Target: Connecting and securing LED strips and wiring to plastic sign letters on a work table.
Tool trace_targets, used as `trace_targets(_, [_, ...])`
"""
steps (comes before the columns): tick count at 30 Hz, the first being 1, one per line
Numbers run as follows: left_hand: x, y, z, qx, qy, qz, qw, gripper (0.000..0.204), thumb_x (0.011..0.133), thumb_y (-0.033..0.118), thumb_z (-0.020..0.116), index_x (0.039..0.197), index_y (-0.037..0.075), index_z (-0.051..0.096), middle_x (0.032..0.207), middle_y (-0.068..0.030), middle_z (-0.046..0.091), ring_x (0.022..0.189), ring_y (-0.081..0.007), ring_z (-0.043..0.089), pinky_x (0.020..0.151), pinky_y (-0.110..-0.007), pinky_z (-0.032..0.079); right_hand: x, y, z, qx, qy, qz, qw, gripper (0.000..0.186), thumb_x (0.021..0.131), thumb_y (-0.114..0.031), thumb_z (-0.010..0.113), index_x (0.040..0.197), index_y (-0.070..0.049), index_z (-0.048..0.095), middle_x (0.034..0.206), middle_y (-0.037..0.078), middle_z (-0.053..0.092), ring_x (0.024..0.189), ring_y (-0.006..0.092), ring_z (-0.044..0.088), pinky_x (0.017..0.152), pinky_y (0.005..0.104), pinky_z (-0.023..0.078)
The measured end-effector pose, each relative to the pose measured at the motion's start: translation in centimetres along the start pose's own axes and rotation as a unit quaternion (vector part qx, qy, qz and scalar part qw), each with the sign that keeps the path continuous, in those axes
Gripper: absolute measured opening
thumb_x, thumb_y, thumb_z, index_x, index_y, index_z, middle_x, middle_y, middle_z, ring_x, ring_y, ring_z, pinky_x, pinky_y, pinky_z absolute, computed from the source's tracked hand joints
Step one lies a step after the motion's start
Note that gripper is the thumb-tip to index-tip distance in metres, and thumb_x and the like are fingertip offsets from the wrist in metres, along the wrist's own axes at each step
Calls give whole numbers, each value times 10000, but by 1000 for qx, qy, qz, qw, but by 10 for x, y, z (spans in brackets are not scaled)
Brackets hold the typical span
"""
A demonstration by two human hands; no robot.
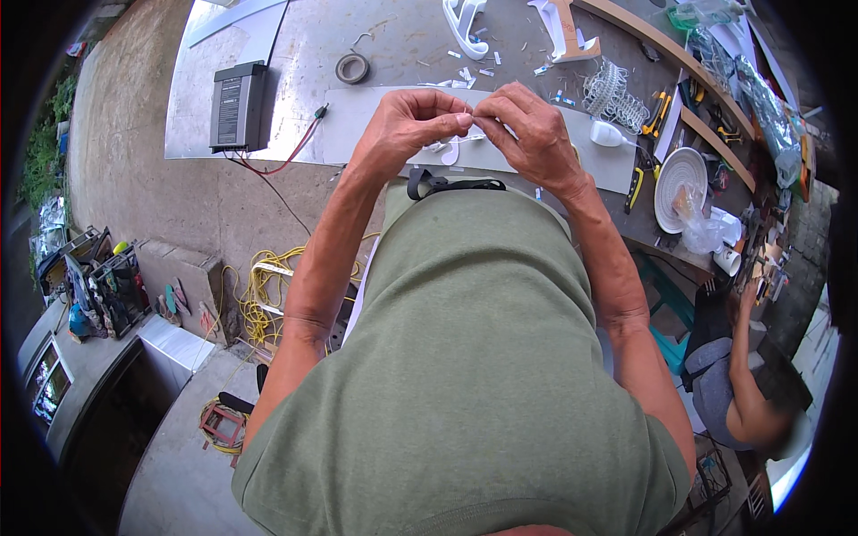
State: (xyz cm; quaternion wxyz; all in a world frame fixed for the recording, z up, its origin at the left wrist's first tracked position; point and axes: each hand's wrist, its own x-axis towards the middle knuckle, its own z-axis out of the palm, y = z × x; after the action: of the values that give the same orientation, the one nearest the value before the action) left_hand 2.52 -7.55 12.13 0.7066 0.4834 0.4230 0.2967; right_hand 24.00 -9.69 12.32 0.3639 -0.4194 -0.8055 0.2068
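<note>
Over the near edge of the metal table (304,98), my left hand (411,132) and my right hand (534,134) meet fingertip to fingertip. Both are closed in a pinch. Whatever they hold between them is too small and thin to name. Just below the fingers, a white curved piece (449,154) lies on a grey sheet (349,103), partly hidden by the hands. Small white strips (466,76) are scattered beyond my fingertips. To the right of my right hand stands a white squeeze bottle (608,135) with a thin nozzle.
Left on the table are a black power box (238,107) with red leads and a tape roll (352,68). White letter-like shapes (466,27), coiled white wire (615,96), pliers (637,183) and a round white basket (681,189) lie farther off. Another person (728,393) works at right.
</note>
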Motion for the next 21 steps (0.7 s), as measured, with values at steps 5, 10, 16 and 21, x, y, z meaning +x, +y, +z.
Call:
trace_targets(5, [11, 7, -18, 86, -27, 26, 996, 275, 871, 229, 788, 1007, -7, 746, 853, -73, 730, 788, -121, 655, 738, -272, 524, 15, 5, -1, -28, -9, -31, 999, 125, 859, -130, 726, 918, -41, 663, 843, 82, 618, 777, 250, 641, 665, 378, 533])
trace_targets(10, [10, -4, -21, 59, -18, 22, 998, 251, 862, 217, 791, 982, 1, 746, 844, -65, 723, 784, -116, 651, 745, -268, 512, 13, 8, 8, 2, -23, 2, 1000, 127, 867, -131, 716, 904, -33, 645, 825, 87, 617, 739, 249, 639, 660, 374, 524])
trace_targets(16, [7, -36, -27, 2, 58, -16, 998, 248, 845, 219, 800, 968, 11, 749, 840, -70, 732, 766, -108, 638, 740, -262, 481, -20, 40, 26, 71, -119, 140, 980, 95, 884, -79, 663, 943, -7, 648, 864, 106, 658, 756, 234, 659, 686, 358, 529])
trace_targets(21, [3, -43, -33, 22, 91, -41, 995, 247, 844, 225, 802, 967, 17, 753, 824, -74, 744, 730, -97, 624, 679, -257, 445, -43, 50, 39, 122, -119, 186, 968, 94, 907, -72, 656, 980, -16, 671, 898, 74, 677, 765, 186, 645, 660, 322, 507])
